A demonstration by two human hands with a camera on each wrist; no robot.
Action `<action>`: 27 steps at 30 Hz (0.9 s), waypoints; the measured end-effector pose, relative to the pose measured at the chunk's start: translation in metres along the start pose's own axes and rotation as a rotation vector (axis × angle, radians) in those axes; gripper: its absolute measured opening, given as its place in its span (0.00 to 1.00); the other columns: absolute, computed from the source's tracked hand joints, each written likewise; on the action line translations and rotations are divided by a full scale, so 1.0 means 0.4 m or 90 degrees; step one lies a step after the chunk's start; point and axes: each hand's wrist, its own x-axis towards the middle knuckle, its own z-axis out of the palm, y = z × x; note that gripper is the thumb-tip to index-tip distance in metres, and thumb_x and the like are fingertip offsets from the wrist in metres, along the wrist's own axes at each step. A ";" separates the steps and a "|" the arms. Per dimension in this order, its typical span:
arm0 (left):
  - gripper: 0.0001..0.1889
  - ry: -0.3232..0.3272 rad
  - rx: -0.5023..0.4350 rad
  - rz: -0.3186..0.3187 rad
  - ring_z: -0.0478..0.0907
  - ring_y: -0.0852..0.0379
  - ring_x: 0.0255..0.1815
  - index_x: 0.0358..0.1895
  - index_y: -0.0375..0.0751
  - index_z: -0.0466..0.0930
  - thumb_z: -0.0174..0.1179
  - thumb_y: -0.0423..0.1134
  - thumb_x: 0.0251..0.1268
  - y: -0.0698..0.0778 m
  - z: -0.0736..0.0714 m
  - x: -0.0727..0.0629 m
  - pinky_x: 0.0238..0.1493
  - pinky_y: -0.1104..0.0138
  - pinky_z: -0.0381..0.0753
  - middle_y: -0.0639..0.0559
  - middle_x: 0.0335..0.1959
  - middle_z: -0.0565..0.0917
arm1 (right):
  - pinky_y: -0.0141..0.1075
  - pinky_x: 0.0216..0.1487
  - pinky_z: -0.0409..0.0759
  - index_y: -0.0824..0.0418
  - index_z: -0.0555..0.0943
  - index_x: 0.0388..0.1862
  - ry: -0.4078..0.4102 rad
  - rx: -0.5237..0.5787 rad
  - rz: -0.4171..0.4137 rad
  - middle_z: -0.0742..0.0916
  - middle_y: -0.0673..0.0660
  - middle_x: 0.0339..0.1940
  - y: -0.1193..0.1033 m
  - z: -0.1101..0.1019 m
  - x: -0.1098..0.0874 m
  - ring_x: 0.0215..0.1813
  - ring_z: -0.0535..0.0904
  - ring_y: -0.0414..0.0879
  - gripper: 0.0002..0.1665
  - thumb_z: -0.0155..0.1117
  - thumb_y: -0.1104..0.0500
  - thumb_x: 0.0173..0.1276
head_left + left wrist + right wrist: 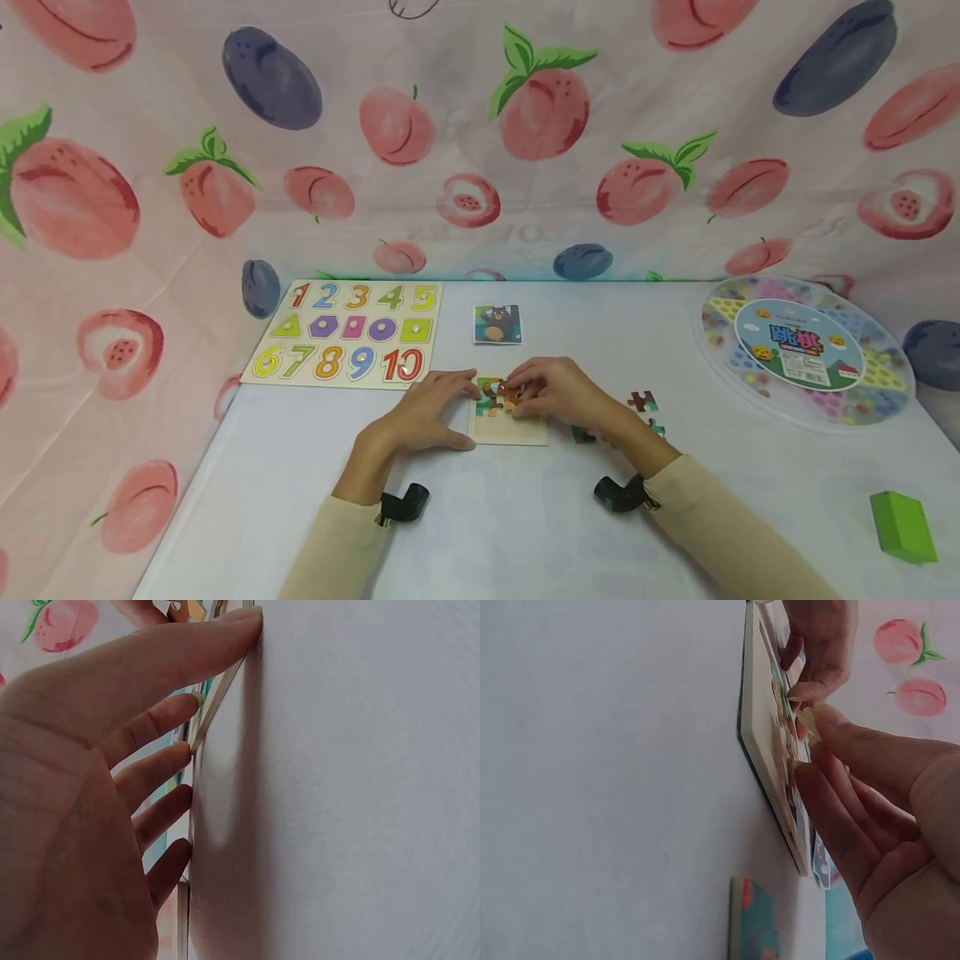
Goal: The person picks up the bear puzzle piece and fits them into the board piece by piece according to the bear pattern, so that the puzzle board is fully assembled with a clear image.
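A small wooden puzzle tray (510,432) lies on the white table, its upper part partly covered by jigsaw pieces (486,402) of a brown bear picture. My left hand (431,412) spans the tray's left side with fairly straight fingers, thumb by the near left corner and index fingertip by the upper left. Over the tray's upper right, my right hand (561,393) pinches a jigsaw piece (808,726) between thumb and fingers; its printed face is mostly hidden. Loose jigsaw pieces (642,402) lie right of the tray, some partly behind the right forearm.
Behind the tray is a square bear picture card (497,335). A number-and-shape board (341,333) lies at the back left. At the back right sits a round, clear-rimmed game box (802,354); a green block (902,527) stands at the right front. Fruit-print cloth hangs behind.
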 end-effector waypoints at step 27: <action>0.30 -0.004 -0.012 -0.005 0.58 0.47 0.82 0.58 0.56 0.78 0.78 0.49 0.50 0.003 -0.002 -0.002 0.80 0.41 0.58 0.55 0.82 0.64 | 0.24 0.38 0.83 0.62 0.90 0.48 0.018 -0.061 0.052 0.89 0.56 0.49 -0.015 0.039 0.017 0.37 0.85 0.36 0.19 0.80 0.60 0.57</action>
